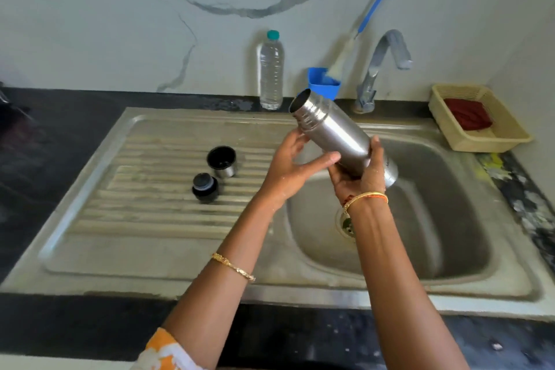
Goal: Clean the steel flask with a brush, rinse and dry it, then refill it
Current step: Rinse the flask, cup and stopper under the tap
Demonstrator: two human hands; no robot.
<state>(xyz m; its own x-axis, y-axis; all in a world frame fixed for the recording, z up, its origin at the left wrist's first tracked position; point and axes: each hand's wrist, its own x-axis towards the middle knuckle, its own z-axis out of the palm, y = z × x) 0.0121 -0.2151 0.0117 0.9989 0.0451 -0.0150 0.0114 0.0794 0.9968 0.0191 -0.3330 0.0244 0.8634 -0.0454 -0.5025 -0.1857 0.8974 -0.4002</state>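
On the ribbed draining board of the sink point(90, 252), toward its middle: the steel cup lid point(222, 161) sits mouth up, the black stopper point(205, 188) just in front of it, near but apart.

My left hand point(292, 166) reaches in from the lower left, forearm angled up and right, gold bangle point(233, 267) on it. Fingers curl loosely under the flask's neck; thumb lies across the body. Grasping it.

Plastic water bottle point(271, 70) upright at the back edge of the sink, against the wall.

Steel flask point(336, 132) is held over the basin, tilted, open mouth up and to the left, base down and right.

My right hand point(362, 170) comes up from below, wrist bent back, bangles at the wrist; palm cups the lower body, fingers wrapped round it. Grasping too.

Behind: blue holder point(322, 82) with the brush point(360, 27) leaning on the wall, then the tap point(380, 69). Right back corner: a cream basket point(480, 141) with a red cloth point(468, 114) in it.
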